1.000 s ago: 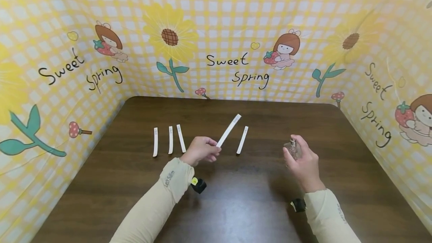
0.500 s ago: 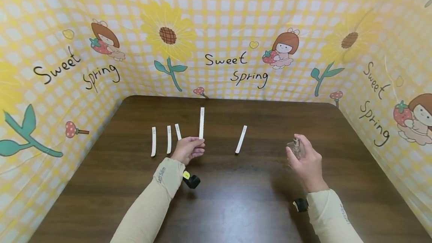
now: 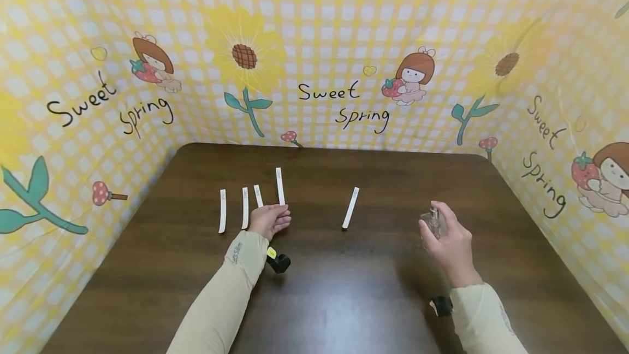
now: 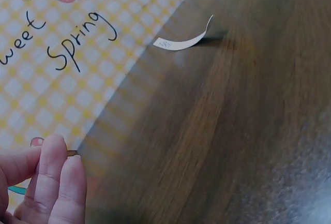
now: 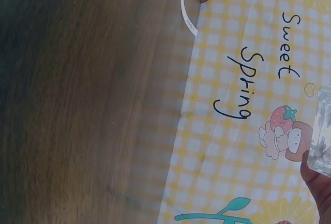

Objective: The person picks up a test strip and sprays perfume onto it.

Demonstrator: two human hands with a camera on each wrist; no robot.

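My left hand [image 3: 269, 222] pinches the lower end of a white perfume test strip [image 3: 280, 186] between thumb and fingers, its printed end pointing away from me. It is just right of a row of three similar strips, and the hand partly covers the nearest strip [image 3: 258, 195]. In the left wrist view the fingertips [image 4: 72, 177] show, but the held strip is hidden. Off to the right, my right hand [image 3: 451, 245] grips a clear glass perfume bottle [image 3: 434, 226] upright, index finger on the spray top. A corner of the bottle [image 5: 321, 136] appears in the right wrist view.
Two strips [image 3: 223, 211] [image 3: 245, 208] lie at the left on the dark wooden table [image 3: 314, 299]. A single curved strip [image 3: 351, 208] lies between the hands. A yellow checked cloth [image 3: 314, 42] stands around the table's back and sides.
My left hand has moved left with the test strip, from near the single strip to beside the row, turning the strip from slanted to nearly straight. The right hand still grips the bottle.
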